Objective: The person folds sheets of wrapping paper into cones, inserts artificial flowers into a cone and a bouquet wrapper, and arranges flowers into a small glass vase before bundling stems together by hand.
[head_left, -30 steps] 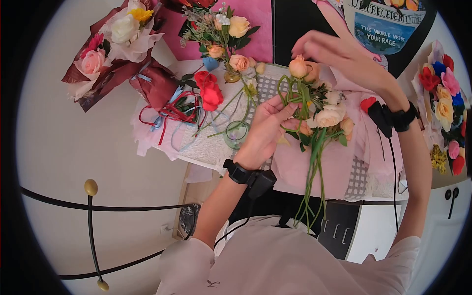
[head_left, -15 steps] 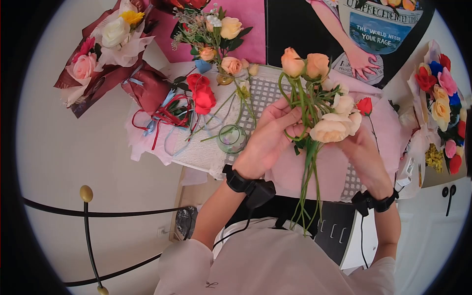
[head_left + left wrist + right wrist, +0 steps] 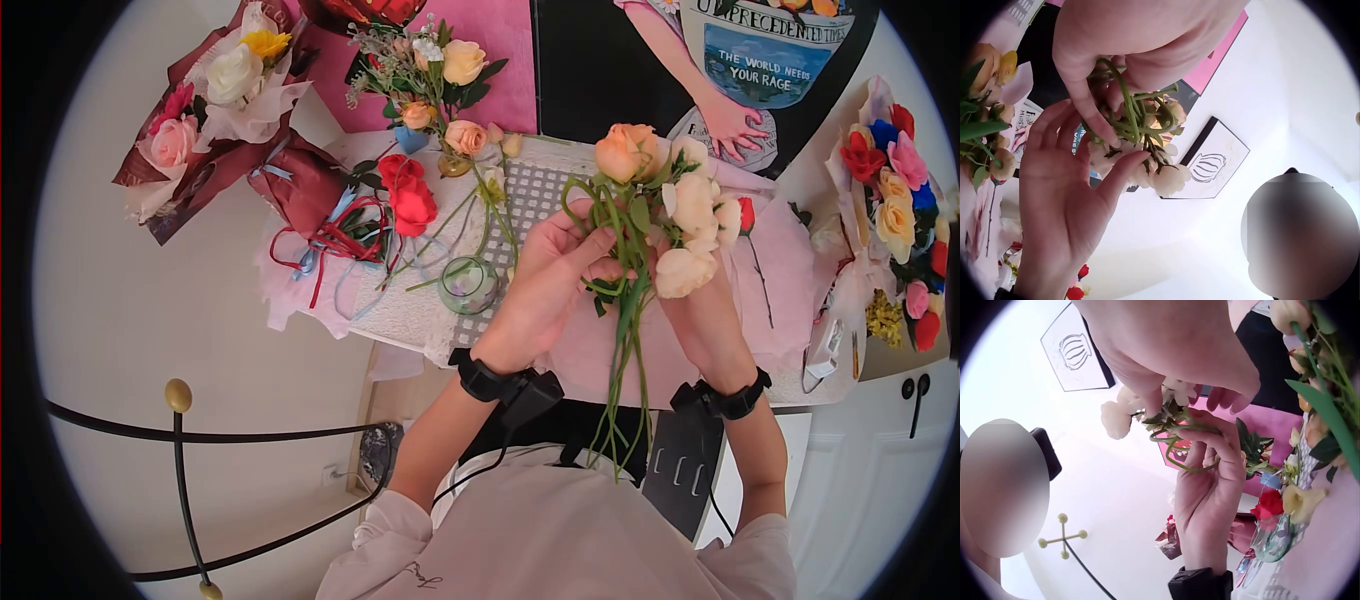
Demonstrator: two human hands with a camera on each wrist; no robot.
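Observation:
My left hand point(image 3: 540, 285) pinches the looped green stems point(image 3: 605, 215) of a bunch of artificial flowers, held up over the table. Peach roses point(image 3: 622, 152) top the bunch, with cream flowers point(image 3: 690, 208) on its right side. Long stem ends point(image 3: 622, 385) hang down toward the person's waist. From below and behind the cream blossoms, my right hand point(image 3: 698, 318) holds them between thumb and fingers; its fingers are mostly hidden in the head view. In the left wrist view, the right thumb point(image 3: 1125, 172) lies against the cream blossoms.
Pink wrapping paper point(image 3: 775, 280) lies under the hands with a single red rose point(image 3: 746, 215). Left of them are a glass vase point(image 3: 469, 285), red flowers point(image 3: 408, 195), tangled ribbons point(image 3: 350, 235) and a dark red wrapped bouquet point(image 3: 300, 180). A colourful bouquet point(image 3: 895, 210) stands right.
My right hand has come down from above the bunch to behind the cream flowers, then slid slightly left. The blossoms now sit closer together. The left hand keeps its pinch on the stems.

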